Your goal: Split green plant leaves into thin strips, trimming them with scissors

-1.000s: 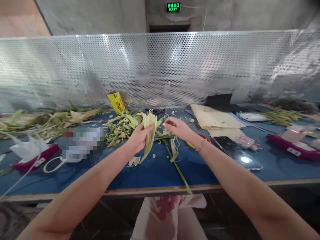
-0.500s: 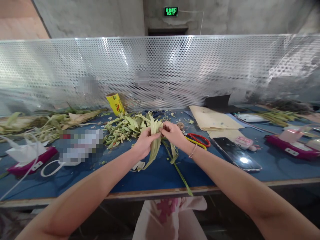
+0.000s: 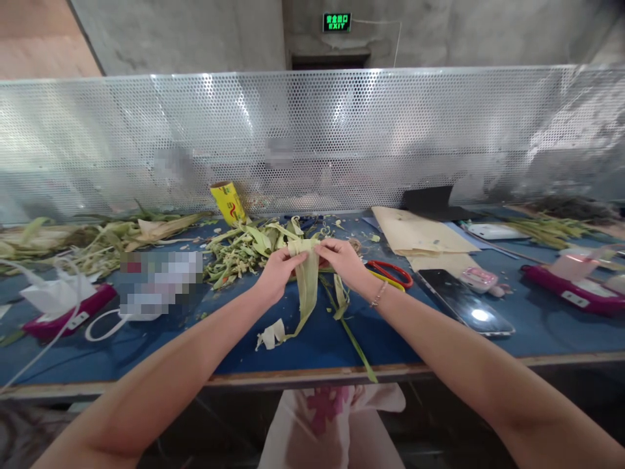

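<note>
A pale green husk strip (image 3: pixel 307 286) hangs between my hands over the blue table, its upper end folded. My left hand (image 3: pixel 278 272) pinches it from the left, thumb on the fold. On the right side my right hand (image 3: pixel 340 259) is closed on the same husk, fingertips near the left thumb. Behind the left hand lies a heap of green plaited pieces (image 3: pixel 239 257). A long green leaf (image 3: pixel 354 342) reaches the table's front edge. Scissors with red and yellow handles (image 3: pixel 398 270) lie beside the right wrist.
A yellow roll (image 3: pixel 228 203) leans near the perforated metal screen (image 3: pixel 332 130). Brown paper (image 3: pixel 420 233), a phone (image 3: pixel 463 303) and a magenta box (image 3: pixel 571 290) lie right. Another magenta box (image 3: pixel 100 303), a white cable and dry husks (image 3: pixel 161 228) are left.
The husk in my hands now hangs flatter and straighter, with its top folded across. My left hand has shifted slightly left, and the pale curled end below is more exposed.
</note>
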A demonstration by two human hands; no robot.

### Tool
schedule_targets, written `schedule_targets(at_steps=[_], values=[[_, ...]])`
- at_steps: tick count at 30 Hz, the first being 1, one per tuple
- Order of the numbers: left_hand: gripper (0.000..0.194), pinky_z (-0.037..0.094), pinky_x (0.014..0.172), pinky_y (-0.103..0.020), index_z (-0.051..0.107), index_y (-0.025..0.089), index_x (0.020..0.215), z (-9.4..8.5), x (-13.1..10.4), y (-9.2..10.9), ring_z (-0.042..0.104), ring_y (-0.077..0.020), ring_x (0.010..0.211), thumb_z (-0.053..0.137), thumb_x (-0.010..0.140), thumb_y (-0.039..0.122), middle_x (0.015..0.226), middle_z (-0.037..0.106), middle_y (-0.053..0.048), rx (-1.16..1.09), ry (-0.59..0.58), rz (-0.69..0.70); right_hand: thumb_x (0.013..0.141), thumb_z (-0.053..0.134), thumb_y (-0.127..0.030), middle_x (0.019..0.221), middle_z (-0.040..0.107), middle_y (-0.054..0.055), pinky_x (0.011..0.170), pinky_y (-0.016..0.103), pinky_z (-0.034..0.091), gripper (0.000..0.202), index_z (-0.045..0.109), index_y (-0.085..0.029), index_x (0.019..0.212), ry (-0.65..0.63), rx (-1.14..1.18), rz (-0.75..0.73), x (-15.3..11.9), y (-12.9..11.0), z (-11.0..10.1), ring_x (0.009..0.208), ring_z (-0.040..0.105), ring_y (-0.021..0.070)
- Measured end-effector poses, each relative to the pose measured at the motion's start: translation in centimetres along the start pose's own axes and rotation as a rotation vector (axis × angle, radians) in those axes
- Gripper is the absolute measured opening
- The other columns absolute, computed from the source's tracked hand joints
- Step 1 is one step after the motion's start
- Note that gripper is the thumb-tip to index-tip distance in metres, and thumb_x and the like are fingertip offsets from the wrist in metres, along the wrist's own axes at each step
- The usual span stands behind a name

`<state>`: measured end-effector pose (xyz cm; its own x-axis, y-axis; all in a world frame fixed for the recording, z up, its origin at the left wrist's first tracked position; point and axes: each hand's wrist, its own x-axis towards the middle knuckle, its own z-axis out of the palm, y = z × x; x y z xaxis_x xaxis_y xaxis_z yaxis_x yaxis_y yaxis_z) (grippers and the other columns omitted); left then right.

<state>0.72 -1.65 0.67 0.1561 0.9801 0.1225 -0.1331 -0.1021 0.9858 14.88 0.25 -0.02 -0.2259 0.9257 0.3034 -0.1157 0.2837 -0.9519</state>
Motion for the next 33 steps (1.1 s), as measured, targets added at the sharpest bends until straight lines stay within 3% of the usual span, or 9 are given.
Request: schedule_targets(at_steps=[10, 16, 24, 33], values=[[0.033, 0.049, 0.072, -0.033, 0.067, 0.012, 0.082, -0.1, 0.1, 0.0, 0.063, -0.0171, 0.069, 0.073, 0.054, 0.029, 0.076, 0.069, -0.006, 0.008, -0.019, -0.027, 0.061, 0.062, -0.038, 0.06, 0.059, -0.001, 0.061, 0.03, 0.05, 0.019, 0.058, -0.019, 0.059, 0.105, 0.013, -0.014, 0.3, 0.3, -0.1, 0.056, 0.056, 0.0141], [0.034, 0.049, 0.068, -0.031, 0.066, 0.013, 0.082, -0.3, 0.4, -0.1, 0.062, -0.0151, 0.066, 0.074, 0.053, 0.029, 0.075, 0.068, -0.004, 0.042, 0.029, -0.012, 0.058, 0.066, -0.038, 0.057, 0.057, -0.002, 0.06, 0.029, 0.05, 0.021, 0.059, -0.019, 0.064, 0.16, -0.006, 0.01, 0.6, 0.6, -0.4, 0.052, 0.054, 0.0112], [0.03, 0.048, 0.062, -0.029, 0.064, 0.013, 0.077, -0.3, 0.5, 0.1, 0.061, -0.0156, 0.062, 0.073, 0.054, 0.03, 0.068, 0.066, -0.003, 0.089, 0.097, -0.011, 0.062, 0.063, -0.038, 0.061, 0.056, -0.002, 0.06, 0.028, 0.049, 0.021, 0.054, -0.019, 0.063, 0.024, -0.124, -0.015, 0.5, 1.4, -0.1, 0.058, 0.054, 0.0124], [0.026, 0.049, 0.06, -0.031, 0.063, 0.012, 0.067, -0.7, 1.1, -0.2, 0.06, -0.0175, 0.059, 0.069, 0.058, 0.036, 0.057, 0.063, -0.003, 0.03, 0.15, -0.012, 0.065, 0.059, -0.037, 0.057, 0.051, -0.003, 0.056, 0.027, 0.046, 0.021, 0.05, -0.019, 0.06, 0.099, -0.253, -0.087, 0.6, 1.1, -0.4, 0.053, 0.05, 0.0113]])
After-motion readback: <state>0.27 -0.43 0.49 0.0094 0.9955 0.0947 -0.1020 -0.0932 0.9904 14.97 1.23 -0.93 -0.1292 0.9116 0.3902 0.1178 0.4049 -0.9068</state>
